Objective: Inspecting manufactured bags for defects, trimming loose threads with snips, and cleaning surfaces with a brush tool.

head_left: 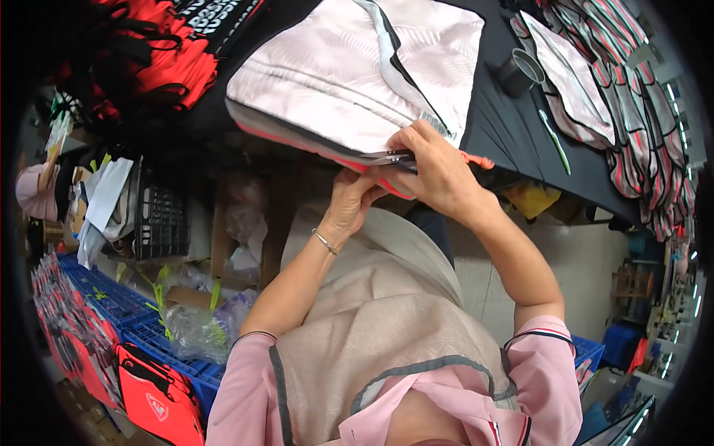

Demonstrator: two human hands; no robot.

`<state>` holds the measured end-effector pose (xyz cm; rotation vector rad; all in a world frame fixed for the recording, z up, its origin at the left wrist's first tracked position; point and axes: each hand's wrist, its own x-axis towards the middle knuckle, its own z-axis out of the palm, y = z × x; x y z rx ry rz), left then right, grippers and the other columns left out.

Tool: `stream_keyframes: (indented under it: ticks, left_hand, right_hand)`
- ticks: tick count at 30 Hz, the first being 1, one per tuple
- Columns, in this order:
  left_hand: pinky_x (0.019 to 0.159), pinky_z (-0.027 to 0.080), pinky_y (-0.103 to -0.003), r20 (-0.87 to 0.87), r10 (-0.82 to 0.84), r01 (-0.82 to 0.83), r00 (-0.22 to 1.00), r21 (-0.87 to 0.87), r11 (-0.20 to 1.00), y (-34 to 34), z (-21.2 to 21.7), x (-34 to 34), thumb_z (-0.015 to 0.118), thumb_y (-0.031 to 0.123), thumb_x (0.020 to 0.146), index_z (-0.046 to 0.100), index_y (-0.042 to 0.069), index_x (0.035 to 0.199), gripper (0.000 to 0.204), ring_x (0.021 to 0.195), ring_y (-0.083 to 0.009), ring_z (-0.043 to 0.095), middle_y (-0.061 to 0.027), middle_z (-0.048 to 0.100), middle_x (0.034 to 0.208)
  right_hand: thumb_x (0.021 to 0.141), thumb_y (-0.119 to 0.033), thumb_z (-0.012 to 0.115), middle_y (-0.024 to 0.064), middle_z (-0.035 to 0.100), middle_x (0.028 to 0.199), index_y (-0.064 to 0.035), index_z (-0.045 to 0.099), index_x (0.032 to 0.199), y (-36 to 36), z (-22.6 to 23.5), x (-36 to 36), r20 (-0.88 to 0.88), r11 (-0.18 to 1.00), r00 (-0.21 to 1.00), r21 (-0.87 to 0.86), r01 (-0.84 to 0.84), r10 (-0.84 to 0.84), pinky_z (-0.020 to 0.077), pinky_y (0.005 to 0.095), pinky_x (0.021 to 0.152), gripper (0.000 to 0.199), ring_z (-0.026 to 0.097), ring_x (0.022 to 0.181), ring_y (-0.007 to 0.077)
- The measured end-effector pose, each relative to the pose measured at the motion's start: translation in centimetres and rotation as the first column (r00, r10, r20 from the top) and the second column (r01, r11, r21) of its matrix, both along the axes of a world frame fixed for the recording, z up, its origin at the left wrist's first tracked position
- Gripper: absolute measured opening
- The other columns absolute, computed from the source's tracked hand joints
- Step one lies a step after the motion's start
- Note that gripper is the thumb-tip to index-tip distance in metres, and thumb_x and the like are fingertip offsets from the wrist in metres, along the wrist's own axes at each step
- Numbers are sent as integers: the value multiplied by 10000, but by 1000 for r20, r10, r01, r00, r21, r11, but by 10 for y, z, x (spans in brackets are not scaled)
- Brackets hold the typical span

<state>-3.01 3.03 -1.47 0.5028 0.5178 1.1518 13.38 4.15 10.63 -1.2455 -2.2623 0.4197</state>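
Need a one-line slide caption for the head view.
Both hands, left hand and right hand, grip the near edge of a pale pink fabric bag on a black-covered table.

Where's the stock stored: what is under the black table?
Under the black table: a dark crate, cardboard and plastic bags. The pale bag and hands hide the rest.

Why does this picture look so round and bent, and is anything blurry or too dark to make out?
Head view: a fisheye lens bends straight lines, so the black table curves, and the corners go black. Lighting is even and soft; the pale bag looks bright without being washed out. The left hand and right hand at the bag's edge are fairly sharp; the blue crates near the rim look dimmer and smeared.
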Motion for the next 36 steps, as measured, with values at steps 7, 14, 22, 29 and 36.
stream_keyframes:
  ticks: [7,14,22,29,36]
  left_hand:
    - [820,576,-316,-22,68,-67,997,51,996,-6,28,-10,734,98,845,536,41,1171,386,929,-140,650,-56,635,1072]
    - [875,566,-369,221,-70,57,973,62,996,0,38,-23,692,174,895,511,35,1251,424,1012,-176,638,-64,633,1106]
    - [792,592,-335,26,-51,46,998,161,986,12,48,-9,716,231,884,548,17,1226,438,933,-162,662,-75,650,1064]
    - [492,479,-223,-319,72,35,945,317,948,20,63,-9,768,257,843,699,1,914,275,614,-86,599,-47,668,777]
    - [414,417,-229,-644,185,43,742,321,946,24,81,-19,761,292,841,688,-7,700,338,439,-86,527,-46,620,571]
  right_hand:
    - [753,-81,713,216,618,735,73,644,852,28,53,-39,-131,997,990,-76,33,-43,468,424,657,195,611,697,359]
    - [788,-92,706,168,601,679,59,629,874,31,56,-46,-182,995,982,-89,34,-50,434,343,585,190,509,587,173]
    - [724,-129,735,227,624,729,60,591,901,31,69,-24,19,989,989,-48,-143,144,480,421,637,296,622,687,373]
    - [731,-144,728,207,641,760,24,582,922,33,83,-17,195,995,978,-84,-62,78,495,447,651,293,643,755,381]
    - [767,-84,625,151,642,708,-69,601,858,32,106,-25,312,987,949,160,-6,-45,496,462,597,95,648,731,363]
